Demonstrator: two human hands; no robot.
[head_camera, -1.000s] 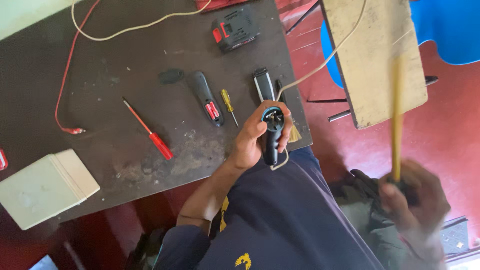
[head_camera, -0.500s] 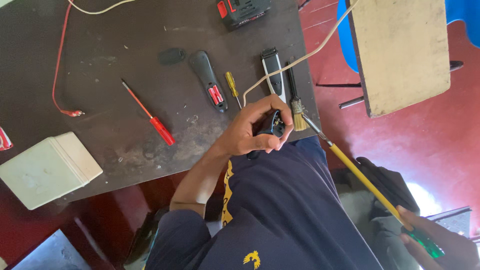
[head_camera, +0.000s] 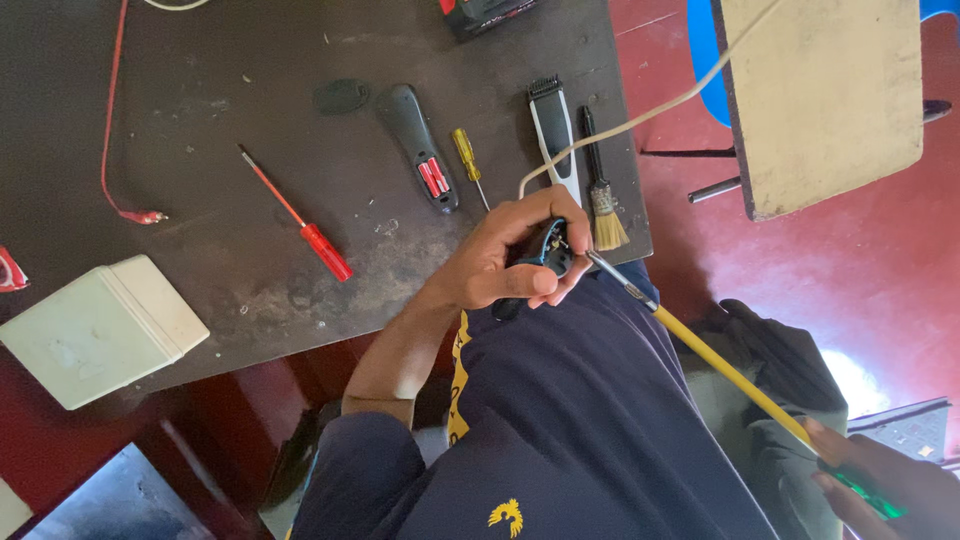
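Observation:
My left hand (head_camera: 495, 270) is shut on a small black device with blue inside (head_camera: 548, 250), held just off the front edge of the dark table (head_camera: 200, 60). My right hand (head_camera: 885, 485), at the bottom right, grips the green handle of a long yellow-shafted tool (head_camera: 725, 370). The tool's metal tip touches the device beside my left fingers. A cream cord (head_camera: 650, 110) runs from the device up to the right.
On the table lie a red screwdriver (head_camera: 300, 215), a small yellow screwdriver (head_camera: 467, 160), a black casing with red parts (head_camera: 420, 150), a hair clipper (head_camera: 553, 125), a brush (head_camera: 600, 200), a white box (head_camera: 100, 325) and a red wire (head_camera: 110, 120). A wooden board (head_camera: 820, 100) stands at the right.
My right hand has swung the yellow tool down from upright until its tip meets the device. My left hand has kept hold of the device near the table edge.

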